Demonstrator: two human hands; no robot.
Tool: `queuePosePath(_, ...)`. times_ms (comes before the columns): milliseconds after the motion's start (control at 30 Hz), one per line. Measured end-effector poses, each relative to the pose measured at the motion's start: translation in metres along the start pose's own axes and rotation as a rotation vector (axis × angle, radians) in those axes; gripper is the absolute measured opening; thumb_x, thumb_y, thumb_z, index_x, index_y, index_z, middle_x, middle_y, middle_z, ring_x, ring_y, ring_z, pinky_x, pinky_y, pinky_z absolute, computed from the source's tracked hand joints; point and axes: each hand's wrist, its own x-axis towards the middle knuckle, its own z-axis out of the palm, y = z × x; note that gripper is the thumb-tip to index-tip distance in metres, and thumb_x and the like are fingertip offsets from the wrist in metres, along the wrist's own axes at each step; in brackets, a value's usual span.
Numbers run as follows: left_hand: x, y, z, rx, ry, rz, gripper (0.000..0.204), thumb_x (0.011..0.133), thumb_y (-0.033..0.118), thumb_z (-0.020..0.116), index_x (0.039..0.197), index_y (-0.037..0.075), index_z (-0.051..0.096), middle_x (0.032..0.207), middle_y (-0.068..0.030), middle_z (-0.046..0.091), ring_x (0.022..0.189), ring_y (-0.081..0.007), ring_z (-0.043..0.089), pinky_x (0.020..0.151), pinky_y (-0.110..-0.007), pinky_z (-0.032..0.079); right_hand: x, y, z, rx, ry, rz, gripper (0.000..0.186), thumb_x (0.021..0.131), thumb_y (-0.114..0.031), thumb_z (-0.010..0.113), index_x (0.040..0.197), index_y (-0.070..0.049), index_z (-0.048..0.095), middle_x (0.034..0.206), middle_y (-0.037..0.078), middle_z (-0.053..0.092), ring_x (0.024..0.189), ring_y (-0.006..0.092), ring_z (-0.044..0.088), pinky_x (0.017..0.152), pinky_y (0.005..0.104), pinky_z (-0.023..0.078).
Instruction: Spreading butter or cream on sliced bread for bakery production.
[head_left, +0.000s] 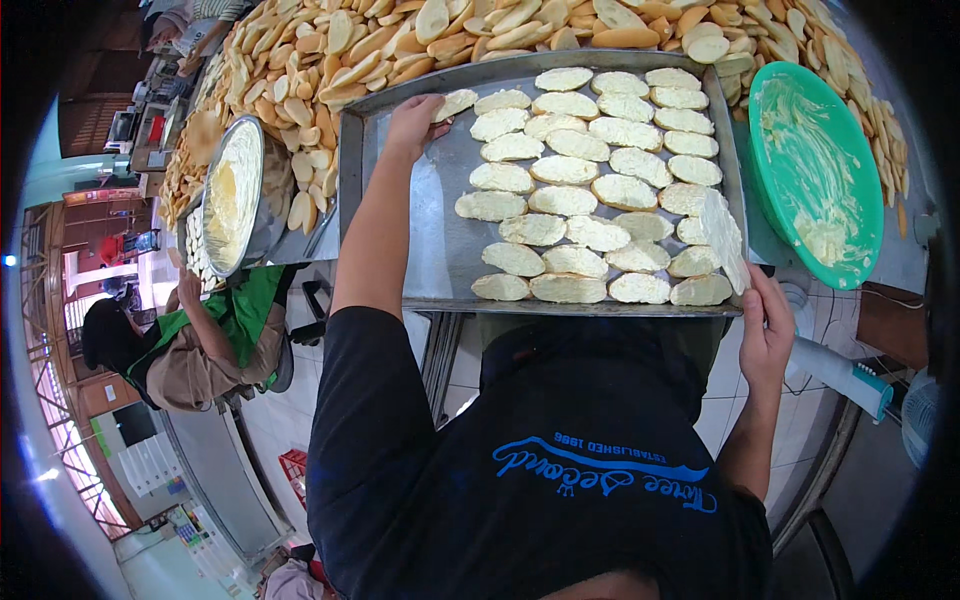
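Note:
My left hand [415,124] pinches a cream-topped slice of bread [455,104] at the upper left of a large metal tray [372,190]. Several rows of oval bread slices [563,171] coated with pale cream lie in the tray, mostly across its middle and right. At the tray's lower right corner, my right hand [768,325] is closed on a flat spatula [722,236] smeared with cream. Its blade points up over the right-hand slices, and its handle is hidden in my fingers.
A big pile of uncoated bread slices [430,45] spreads behind the tray. To the right leans a green basin [815,165] streaked with cream. A metal bowl [236,195] of cream stands left, near a co-worker in a green apron [235,325]. A fan [920,415] is at lower right.

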Motion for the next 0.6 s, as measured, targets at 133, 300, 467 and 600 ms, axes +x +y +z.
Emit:
queuePosePath(133, 0.012, -0.005, 0.008, -0.059, 0.067, 0.007, 0.026, 0.083, 0.018, 0.057, 0.099, -0.002, 0.055, 0.087, -0.0084, 0.059, 0.067, -0.0141, 0.057, 0.058, -0.024, 0.051, 0.000, 0.002, 0.004, 0.025, -0.017, 0.021, 0.025, 0.086, -0.007, 0.049, 0.107, 0.004, 0.057, 0.078, 0.009, 0.054, 0.071, 0.0157, 0.050, 0.063, 0.0254, 0.038)
queuePosePath(300, 0.017, -0.013, 0.011, -0.005, 0.142, 0.160, 0.030, 0.084, 0.012, 0.054, 0.108, -0.005, 0.051, 0.085, -0.0099, 0.059, 0.071, -0.0150, 0.059, 0.060, -0.022, 0.050, 0.002, 0.001, 0.005, -0.001, -0.019, 0.019, 0.025, 0.086, -0.007, 0.049, 0.107, 0.004, 0.056, 0.078, 0.009, 0.054, 0.071, 0.0154, 0.050, 0.063, 0.0252, 0.038)
queuePosePath(467, 0.020, -0.017, 0.007, -0.022, 0.076, 0.171, 0.026, 0.084, 0.011, 0.054, 0.103, -0.006, 0.056, 0.086, -0.0088, 0.061, 0.067, -0.0137, 0.058, 0.060, -0.023, 0.049, 0.006, 0.003, 0.011, 0.041, -0.050, 0.038, 0.024, 0.086, -0.007, 0.049, 0.107, 0.004, 0.056, 0.078, 0.010, 0.053, 0.071, 0.0156, 0.049, 0.062, 0.0252, 0.038)
queuePosePath(600, 0.019, -0.025, 0.005, 0.081, 0.044, 0.253, 0.024, 0.081, 0.008, 0.053, 0.101, -0.003, 0.060, 0.082, -0.0073, 0.063, 0.067, -0.0133, 0.059, 0.062, -0.025, 0.049, 0.005, 0.008, 0.017, 0.015, -0.043, 0.030, 0.025, 0.086, -0.004, 0.047, 0.107, 0.004, 0.056, 0.087, 0.012, 0.057, 0.079, 0.0179, 0.053, 0.071, 0.0262, 0.041)
